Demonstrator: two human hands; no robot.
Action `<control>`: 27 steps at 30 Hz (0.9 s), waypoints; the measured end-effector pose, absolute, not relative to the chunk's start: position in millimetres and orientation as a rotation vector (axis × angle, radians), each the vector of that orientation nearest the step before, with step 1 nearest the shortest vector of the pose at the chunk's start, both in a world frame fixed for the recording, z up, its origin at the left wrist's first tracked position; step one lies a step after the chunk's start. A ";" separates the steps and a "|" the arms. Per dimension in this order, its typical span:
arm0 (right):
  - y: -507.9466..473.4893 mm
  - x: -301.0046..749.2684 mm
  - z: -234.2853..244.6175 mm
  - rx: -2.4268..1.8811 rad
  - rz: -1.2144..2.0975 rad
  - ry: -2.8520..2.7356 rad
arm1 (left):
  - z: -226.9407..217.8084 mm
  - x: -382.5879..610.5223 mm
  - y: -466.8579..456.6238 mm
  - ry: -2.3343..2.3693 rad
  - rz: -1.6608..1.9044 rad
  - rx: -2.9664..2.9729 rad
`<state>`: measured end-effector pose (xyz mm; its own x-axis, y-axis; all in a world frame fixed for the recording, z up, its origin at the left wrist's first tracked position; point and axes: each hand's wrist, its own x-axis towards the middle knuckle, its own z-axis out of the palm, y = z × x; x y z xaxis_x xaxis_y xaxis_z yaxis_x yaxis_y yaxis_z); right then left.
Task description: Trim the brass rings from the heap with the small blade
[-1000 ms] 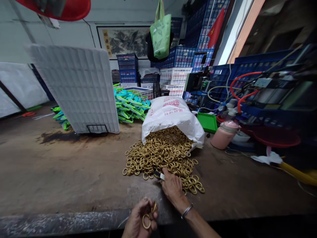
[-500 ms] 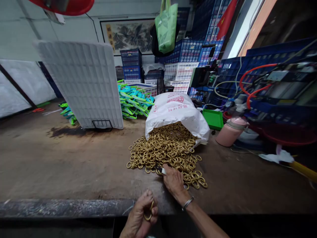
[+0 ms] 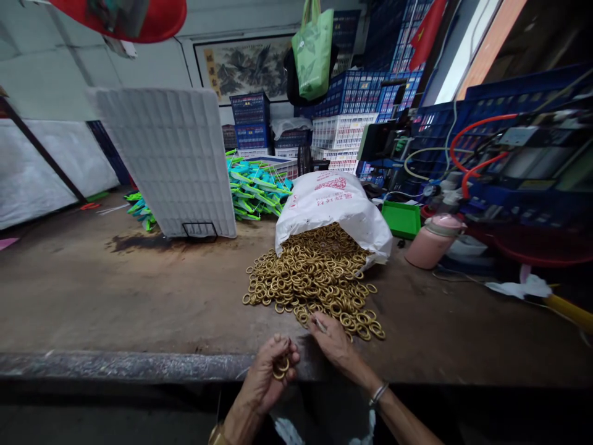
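A heap of brass rings (image 3: 310,278) spills from an open white sack (image 3: 333,207) onto the brown workbench (image 3: 139,303). My left hand (image 3: 271,374) is at the bench's front edge, fingers curled round a few brass rings (image 3: 281,368). My right hand (image 3: 331,340) rests at the near edge of the heap, pinching a thin white-tipped tool (image 3: 319,322) among the rings. A metal bangle (image 3: 378,394) sits on my right wrist.
A white gridded tray (image 3: 167,161) leans upright at the back left, with green and blue plastic parts (image 3: 254,188) beside it. A pink flask (image 3: 433,241), a green tray (image 3: 401,219), hoses and blue crates crowd the right. A green bag (image 3: 312,52) hangs overhead.
The view has tilted so the bench edge sits higher. My right hand has drawn back a little toward the near edge of the heap. My left hand has risen to the bench edge, still holding rings.
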<state>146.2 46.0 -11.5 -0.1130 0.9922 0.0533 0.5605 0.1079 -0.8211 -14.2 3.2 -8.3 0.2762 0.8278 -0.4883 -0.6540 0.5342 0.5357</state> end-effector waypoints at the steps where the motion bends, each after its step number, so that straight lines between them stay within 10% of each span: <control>1: 43.9 145.6 -9.6 -1.488 0.974 -1.706 | -6.7 -13.9 4.2 0.814 1.018 0.303; 16: 31.5 143.9 8.6 -1.154 2.179 -1.032 | 3.8 -9.1 16.4 0.924 1.110 1.224; 27: 34.5 134.0 2.6 -1.409 1.388 -1.479 | -2.7 -10.8 21.8 1.133 1.178 1.206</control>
